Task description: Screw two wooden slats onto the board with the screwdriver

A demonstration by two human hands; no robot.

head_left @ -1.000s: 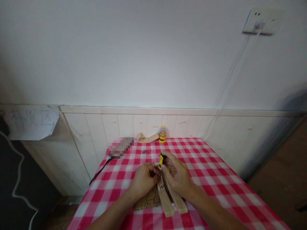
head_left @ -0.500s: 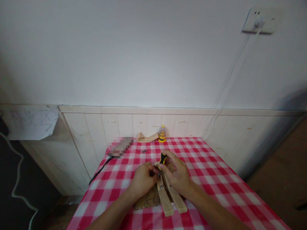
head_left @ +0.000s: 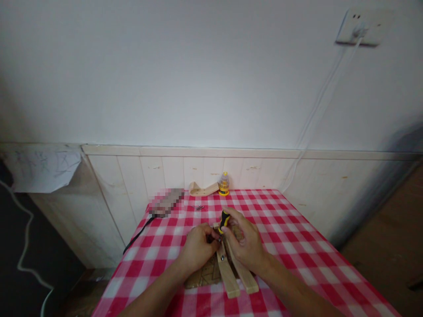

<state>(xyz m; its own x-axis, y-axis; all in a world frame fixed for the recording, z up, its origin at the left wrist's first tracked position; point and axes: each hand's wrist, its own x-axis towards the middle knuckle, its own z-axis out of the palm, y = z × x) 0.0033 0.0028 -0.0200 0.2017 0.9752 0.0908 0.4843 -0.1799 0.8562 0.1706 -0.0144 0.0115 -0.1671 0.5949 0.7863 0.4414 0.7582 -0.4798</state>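
My right hand (head_left: 246, 240) is closed around a stubby screwdriver (head_left: 224, 220) with a black and yellow handle, tilted with its tip down. My left hand (head_left: 200, 246) is closed, thumb and fingers pinching a small shiny screw (head_left: 220, 239) just under the screwdriver's tip. Both hands rest over two pale wooden pieces (head_left: 228, 279) lying side by side, their near ends pointing toward me. Another screw (head_left: 222, 258) stands partly out of the left piece. Beneath them lies a brown patterned board (head_left: 201, 276), partly hidden by my hands.
A red and white checked cloth (head_left: 291, 264) covers the table. Toward the wall are loose screws (head_left: 199, 208), a curved wooden piece (head_left: 203, 190) and a yellow-capped bottle (head_left: 224, 185). A blurred-out flat object (head_left: 167, 203) with a black strap (head_left: 137, 235) lies at the left edge.
The screwdriver and my right hand have barely shifted. My left hand keeps its pinch at the same spot, and the wooden pieces stay where they were.
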